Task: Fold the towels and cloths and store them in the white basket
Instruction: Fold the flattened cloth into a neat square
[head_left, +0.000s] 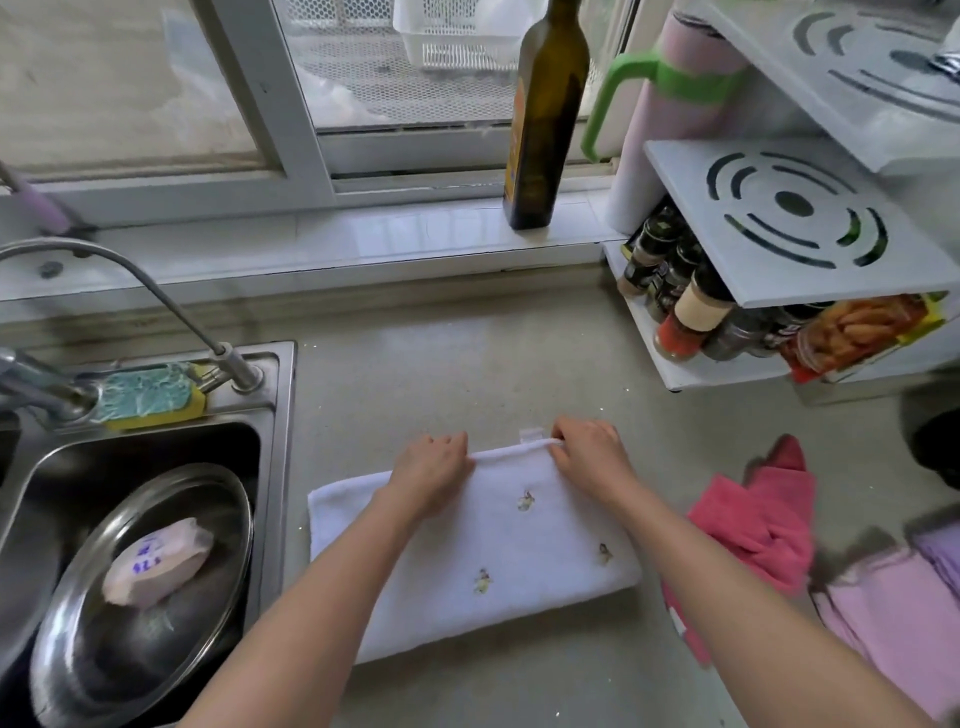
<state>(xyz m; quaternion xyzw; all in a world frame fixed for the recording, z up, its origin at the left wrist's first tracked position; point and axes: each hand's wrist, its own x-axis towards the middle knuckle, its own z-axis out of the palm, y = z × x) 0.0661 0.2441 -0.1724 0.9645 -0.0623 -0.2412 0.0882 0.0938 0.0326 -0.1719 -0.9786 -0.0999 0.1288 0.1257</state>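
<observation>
I have the white towel (493, 551) lying flat on the grey tabletop (467, 364), near its front edge and just right of the sink (156, 457). It is folded into a long band with small embroidered motifs on its upper face, and a little white tag sticks out at its far edge.

My left hand (434, 470) sits on the far edge of the towel, fingers curled over the hem and pinching it. My right hand (589, 452) does the same a little further right along that edge, fingers bent over the rolled hem beside the tag. Both forearms reach across the towel from the near edge of the tabletop.

To the right of the towel a pink cloth (758, 525) lies crumpled, its lower end tucked under the towel's right corner. Further right, at the right edge of the tabletop, a pale lilac cloth (893, 608) lies in a loose heap, touching the pink one.

In the sink a steel bowl (156, 582) holds a wrapped pale package (156, 564). A green-and-yellow sponge (148, 397) rests on the sink's back rim beside the tap (130, 280). On the window ledge behind the tabletop stands a dark olive bottle (545, 119), upright. At the far right corner a white rack (789, 228) holds spice jars (685, 306) on its lower shelf.
</observation>
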